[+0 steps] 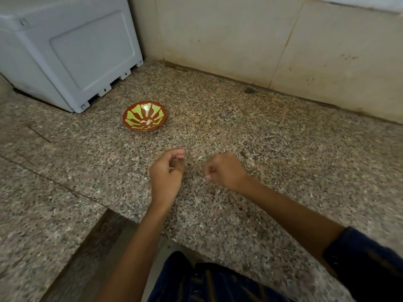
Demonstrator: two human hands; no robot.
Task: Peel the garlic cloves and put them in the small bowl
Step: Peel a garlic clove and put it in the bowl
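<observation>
The small bowl (pixel 133 118), red-brown with a yellow-green leaf pattern, stands on the speckled granite counter (pixel 272 149) left of centre. A couple of pale peeled garlic pieces (pixel 148 122) lie in its bottom. My left hand (pixel 166 175) hovers in front of the bowl with its fingers curled in, pinching something small and pale that looks like a garlic clove (pixel 179 157), mostly hidden by the fingers. A short gap to the right is my right hand (pixel 225 171), blurred and curled into a loose fist. Nothing shows clearly inside it.
A large grey plastic box (pixel 72 51) stands at the back left, close behind the bowl. A beige tiled wall (pixel 283 44) runs along the back. The counter's front edge steps inward at the lower left, near my body.
</observation>
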